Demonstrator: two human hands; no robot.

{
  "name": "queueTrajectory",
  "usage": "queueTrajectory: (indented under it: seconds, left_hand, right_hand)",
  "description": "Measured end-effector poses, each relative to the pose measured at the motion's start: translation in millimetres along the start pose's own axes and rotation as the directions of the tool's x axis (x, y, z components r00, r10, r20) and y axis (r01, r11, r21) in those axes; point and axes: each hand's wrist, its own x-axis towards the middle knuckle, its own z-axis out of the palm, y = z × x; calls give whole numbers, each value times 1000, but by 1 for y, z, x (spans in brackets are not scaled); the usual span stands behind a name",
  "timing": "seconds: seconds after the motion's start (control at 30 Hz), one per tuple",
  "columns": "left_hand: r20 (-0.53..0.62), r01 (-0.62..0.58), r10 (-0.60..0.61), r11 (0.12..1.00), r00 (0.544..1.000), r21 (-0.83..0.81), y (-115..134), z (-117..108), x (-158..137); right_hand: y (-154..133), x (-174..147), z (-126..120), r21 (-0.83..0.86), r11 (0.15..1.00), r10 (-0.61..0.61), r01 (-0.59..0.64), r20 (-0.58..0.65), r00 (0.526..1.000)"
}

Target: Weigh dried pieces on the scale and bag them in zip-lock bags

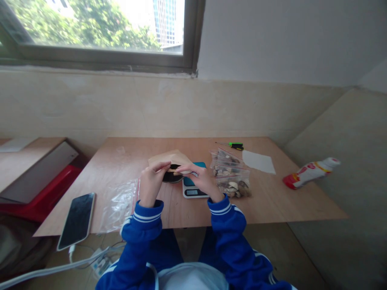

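My left hand [150, 183] is closed, its thumb and fingers pinched together at the edge of a dark, round-looking opening [171, 177]. Opposite it, my right hand [201, 179] is closed too, its fingertips meeting the left ones. A small tan strip [172, 170] shows between the fingertips; its kind is unclear. Just behind the hands lies a brown paper sheet or bag [171, 156], partly hidden. Under my right hand stands a white digital kitchen scale [187, 193] with a blue-green top. Zip bags [234, 187] of dried brownish pieces lie right of that hand.
Clear plastic bags [119, 205] lie at the left. A phone [77, 221] with a cable overhangs the front left edge. A green-black screwdriver [236, 144], a white paper [258, 162] and a red-white bottle [311, 173] occupy the right side. A wall borders the table's back.
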Motion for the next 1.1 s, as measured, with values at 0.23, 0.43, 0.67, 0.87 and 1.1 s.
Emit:
queueTrajectory:
  seconds: [0.23, 0.43, 0.67, 0.87, 1.1]
  left_hand:
    - [-91, 22, -23, 1000, 996, -7, 0, -9, 3]
    - [-191, 47, -54, 998, 980, -44, -4, -13, -1]
    - [-197, 99, -106, 994, 975, -47, -6, -14, -6]
    - [-190, 93, -101, 994, 977, -49, -5, -17, -10]
    - [-134, 93, -99, 995, 986, -46, -10, -9, -11]
  right_hand:
    - [12, -16, -27, 131, 986, 122, -106, -122, 985]
    - [47, -30, -40, -25, 981, 185, -194, -211, 960]
    - [102, -23, -16, -369, 906, 124, -209, -241, 963]
    - [122, -28, -9, -403, 887, 141, -224, -225, 964]
    - [121, -41, -18, -352, 910, 145, -218, -223, 964]
